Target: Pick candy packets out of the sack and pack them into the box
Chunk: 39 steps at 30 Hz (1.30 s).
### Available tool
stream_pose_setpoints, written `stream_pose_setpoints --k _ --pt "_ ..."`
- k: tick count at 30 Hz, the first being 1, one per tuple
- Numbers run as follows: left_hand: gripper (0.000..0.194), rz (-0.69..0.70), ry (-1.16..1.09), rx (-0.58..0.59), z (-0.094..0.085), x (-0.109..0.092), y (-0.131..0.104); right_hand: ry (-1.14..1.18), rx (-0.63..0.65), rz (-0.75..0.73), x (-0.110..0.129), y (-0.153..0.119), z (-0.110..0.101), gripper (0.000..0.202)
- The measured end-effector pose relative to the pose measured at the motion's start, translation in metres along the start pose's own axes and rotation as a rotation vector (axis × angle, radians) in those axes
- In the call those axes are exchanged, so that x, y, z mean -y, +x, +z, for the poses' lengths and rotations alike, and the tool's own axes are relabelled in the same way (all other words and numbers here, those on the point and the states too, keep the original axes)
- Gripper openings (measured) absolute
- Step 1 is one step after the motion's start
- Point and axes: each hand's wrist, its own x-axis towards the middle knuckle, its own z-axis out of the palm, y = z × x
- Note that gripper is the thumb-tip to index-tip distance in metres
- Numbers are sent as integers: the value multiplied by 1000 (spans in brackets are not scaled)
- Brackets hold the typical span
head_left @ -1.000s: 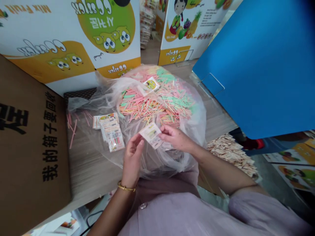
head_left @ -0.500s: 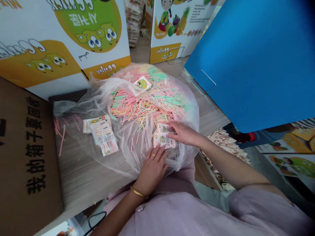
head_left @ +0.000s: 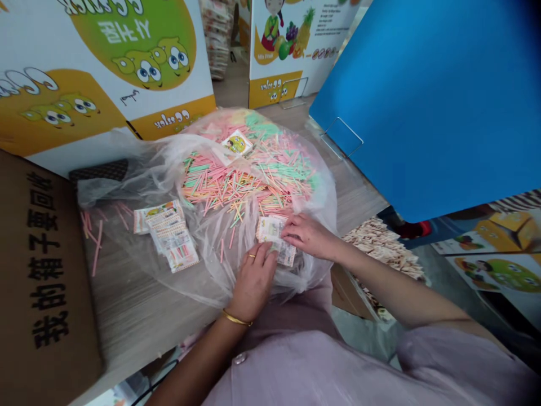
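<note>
Through the head camera, I had the left hand [head_left: 253, 279] at the near side of a small group of printed packets [head_left: 276, 234], its fingers close together and laid over their lower edge. The right hand [head_left: 308, 235] came at the packets from the other side, fingers bent and fingertips on the printed face. Both thumbs were too hidden for me to tell whether either grip was pinching a packet or only pressing on it.

The packets lay on the near folds of a clear plastic bag [head_left: 326, 197], in front of a big heap of pink, green and yellow sticks [head_left: 220, 183]. A square printed packet [head_left: 237, 144] sat towards the top of the heap. To the left, a fanned stack of packets [head_left: 171, 235] rested near the bag's spread edge, and a few loose pink sticks [head_left: 97, 248] lay on the bench [head_left: 156, 304] near a brown cardboard box [head_left: 54, 270]. A printed carton [head_left: 169, 101] stood behind, and a blue panel [head_left: 422, 113] filled the far right.
</note>
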Motion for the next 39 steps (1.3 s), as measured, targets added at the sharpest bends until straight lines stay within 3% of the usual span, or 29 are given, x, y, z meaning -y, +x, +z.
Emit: stream_pose_setpoints --k 3,5,8,12,15,21,25,30,34,39 --pt "25 -10 36 -6 0 5 5 74 -99 76 -4 -2 -1 21" --pt "26 -12 65 6 1 6 8 93 -115 179 -6 0 -2 33" --pt "42 54 123 27 1 8 16 125 -77 327 -8 5 -4 44" --pt "61 185 156 102 -6 15 36 175 -43 571 -8 6 -8 27" --pt "61 149 156 157 -9 23 50 316 69 695 -11 -1 -8 26" --pt "59 2 162 118 -4 28 57 563 74 675 -17 -19 8 36" --pt "66 37 153 133 -6 27 64 515 53 572 -20 -18 19 26" --pt "73 90 165 178 -18 28 73 401 92 615 -23 -15 23 24" --pt "65 12 215 119 -25 15 64 374 77 627 -24 -16 20 24" --pt "47 -127 257 27 -15 0 45 398 9 529 -20 -5 14 16"
